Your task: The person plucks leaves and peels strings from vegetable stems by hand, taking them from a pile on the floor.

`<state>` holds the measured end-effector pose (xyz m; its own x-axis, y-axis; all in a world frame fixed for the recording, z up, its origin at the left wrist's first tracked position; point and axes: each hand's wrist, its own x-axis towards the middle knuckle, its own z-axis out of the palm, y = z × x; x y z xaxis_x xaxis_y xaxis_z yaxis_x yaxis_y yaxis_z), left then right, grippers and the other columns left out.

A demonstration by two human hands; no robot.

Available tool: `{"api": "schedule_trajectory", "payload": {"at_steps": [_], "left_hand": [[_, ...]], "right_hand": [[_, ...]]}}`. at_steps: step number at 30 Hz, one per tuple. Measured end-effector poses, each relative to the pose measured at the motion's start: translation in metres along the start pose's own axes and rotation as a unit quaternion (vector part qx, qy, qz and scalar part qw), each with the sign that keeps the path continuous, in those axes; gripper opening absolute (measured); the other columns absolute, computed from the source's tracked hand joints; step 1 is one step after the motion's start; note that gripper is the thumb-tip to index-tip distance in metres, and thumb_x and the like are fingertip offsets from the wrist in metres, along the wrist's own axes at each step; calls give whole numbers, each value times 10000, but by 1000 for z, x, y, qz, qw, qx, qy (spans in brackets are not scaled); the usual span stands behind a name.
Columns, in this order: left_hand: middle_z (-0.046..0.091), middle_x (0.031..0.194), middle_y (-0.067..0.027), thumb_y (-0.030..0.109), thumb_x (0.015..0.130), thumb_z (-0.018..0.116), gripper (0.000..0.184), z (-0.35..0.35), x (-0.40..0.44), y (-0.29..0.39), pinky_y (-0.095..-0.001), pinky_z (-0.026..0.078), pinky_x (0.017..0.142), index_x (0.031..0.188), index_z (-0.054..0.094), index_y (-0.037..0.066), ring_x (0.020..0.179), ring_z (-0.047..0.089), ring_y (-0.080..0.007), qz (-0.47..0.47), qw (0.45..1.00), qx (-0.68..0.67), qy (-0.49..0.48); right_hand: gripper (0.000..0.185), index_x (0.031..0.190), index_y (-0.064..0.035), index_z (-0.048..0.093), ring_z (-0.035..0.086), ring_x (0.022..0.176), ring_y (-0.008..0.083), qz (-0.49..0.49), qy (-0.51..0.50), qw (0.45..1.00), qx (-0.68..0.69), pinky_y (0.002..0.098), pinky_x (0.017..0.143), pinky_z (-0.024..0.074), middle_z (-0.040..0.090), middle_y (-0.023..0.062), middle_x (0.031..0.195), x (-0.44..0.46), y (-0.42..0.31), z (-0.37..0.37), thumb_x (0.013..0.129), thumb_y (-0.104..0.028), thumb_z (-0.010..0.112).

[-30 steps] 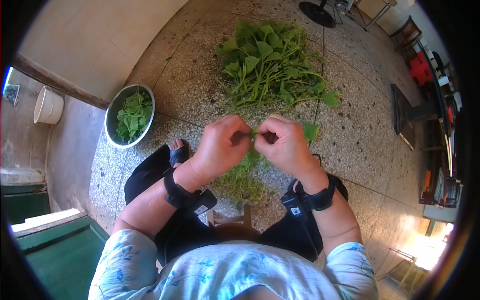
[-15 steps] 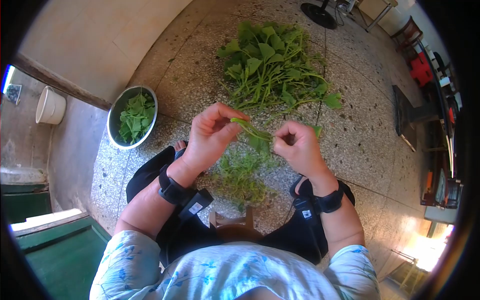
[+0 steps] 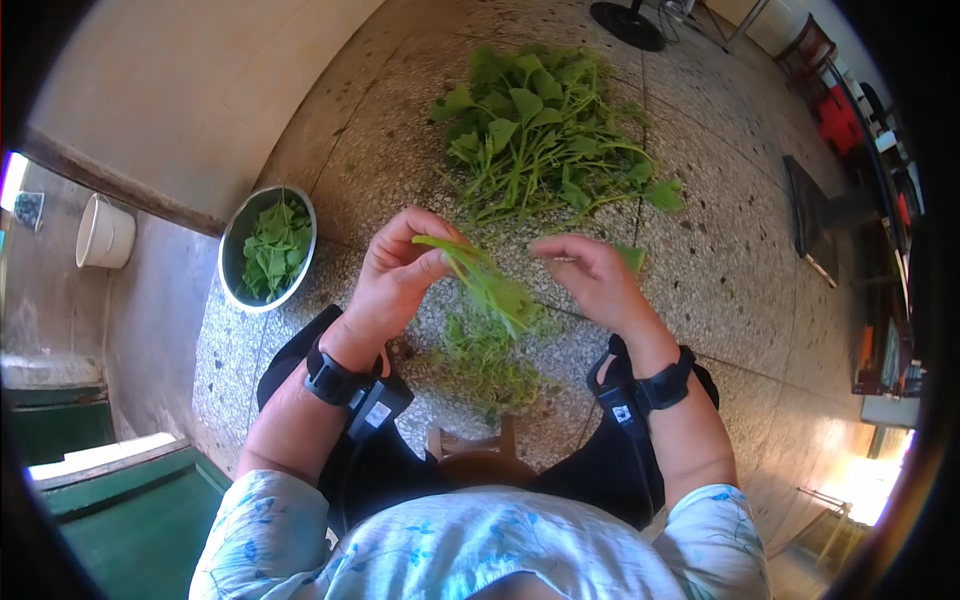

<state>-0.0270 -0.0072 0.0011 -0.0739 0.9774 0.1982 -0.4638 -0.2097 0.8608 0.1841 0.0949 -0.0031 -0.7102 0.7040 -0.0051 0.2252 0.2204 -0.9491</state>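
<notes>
Between the thumb and fingers of my left hand (image 3: 402, 265) is a leafy green stem (image 3: 485, 285), its leaf hanging toward the right. My right hand (image 3: 592, 275) is a short way off to the right, fingers apart and nothing visible in them. Beyond both hands lies a large heap of leafy greens (image 3: 550, 130) with long stems on the speckled floor. Below the hands, between my feet, is a loose pile of thin green scraps (image 3: 490, 365). A metal bowl (image 3: 228, 283) at the left holds picked leaves (image 3: 275, 250).
A white bucket (image 3: 105, 232) stands at the far left by the wall. A green panel (image 3: 145, 520) is at the lower left. A round black stand base (image 3: 628, 25) is at the top, and furniture with a red item (image 3: 838, 120) lines the right side.
My right hand has let go of the stem and opened, moving slightly away. My left hand has shifted a little left with the stem, which now hangs downward.
</notes>
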Motion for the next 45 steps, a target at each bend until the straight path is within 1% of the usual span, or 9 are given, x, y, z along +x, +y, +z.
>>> {"api": "schedule_trajectory", "payload": {"at_steps": [7, 9, 20, 25, 34, 38, 40, 42, 45], "left_hand": [[574, 949, -101, 55, 803, 557, 146, 4, 1, -2, -311, 428, 762, 938, 502, 51, 870, 552, -186, -28, 998, 58, 5], [579, 953, -90, 31, 821, 514, 165, 8, 4, 4, -287, 434, 749, 985, 501, 39, 865, 553, -159, -101, 990, 90, 36], [579, 820, -32, 108, 831, 546, 140, 5, 7, 1, -224, 437, 657, 934, 535, 15, 737, 527, -83, -146, 976, 146, 63], [582, 818, -39, 116, 830, 551, 124, 6, 7, 0, -221, 438, 635, 915, 534, 27, 725, 537, -92, -156, 981, 108, 41], [593, 829, -44, 110, 838, 533, 100, 20, 10, -7, -229, 449, 633, 918, 527, 50, 743, 558, -109, -126, 987, -40, 86], [593, 818, -33, 122, 831, 548, 103, 20, 16, -9, -219, 445, 607, 901, 537, 47, 723, 555, -95, -112, 985, -11, 130], [592, 813, -29, 126, 829, 554, 107, 20, 18, -12, -215, 442, 596, 896, 540, 44, 712, 551, -89, -109, 984, 0, 144], [590, 802, -23, 126, 819, 569, 126, 24, 21, -17, -205, 431, 578, 902, 541, 35, 673, 532, -76, -98, 977, 82, 172], [584, 803, -17, 118, 813, 575, 138, 32, 24, -23, -200, 423, 572, 911, 541, 26, 663, 510, -66, -93, 967, 125, 202]], "right_hand": [[174, 907, -18, 597, 498, 691, 40, 59, -91, 969, 224, 201, 628, 409, 570, -21, 747, 6, -23, 20, 822, -167, 569], [159, 888, -13, 594, 500, 689, 44, 43, -68, 978, 193, 205, 625, 410, 571, -18, 744, 8, -21, 15, 820, -155, 569], [154, 882, 5, 586, 522, 704, 67, -41, -5, 998, 57, 225, 642, 418, 590, 16, 783, 2, -25, 13, 746, -33, 524], [252, 965, -5, 552, 536, 794, 90, 108, -64, 922, 366, 223, 736, 412, 577, 28, 856, -1, -25, 6, 715, -4, 525], [329, 1044, -29, 491, 497, 901, 125, 65, -8, 875, 479, 262, 791, 398, 533, 55, 956, -7, -29, 18, 725, -41, 571], [270, 999, -37, 524, 471, 936, 145, -32, 140, 921, 362, 269, 790, 385, 520, 69, 979, -2, -11, 13, 734, -18, 569], [163, 914, -28, 565, 483, 896, 153, -164, 259, 952, 24, 264, 758, 383, 529, 79, 945, -6, -19, 11, 752, -15, 565], [105, 874, 2, 585, 513, 778, 129, -181, 252, 950, -36, 239, 665, 403, 550, 77, 853, -9, -27, 20, 782, -40, 558], [195, 978, 10, 571, 492, 565, 67, -53, 146, 988, -3, 201, 506, 398, 564, 41, 707, -7, -24, 39, 815, -96, 557]]}}
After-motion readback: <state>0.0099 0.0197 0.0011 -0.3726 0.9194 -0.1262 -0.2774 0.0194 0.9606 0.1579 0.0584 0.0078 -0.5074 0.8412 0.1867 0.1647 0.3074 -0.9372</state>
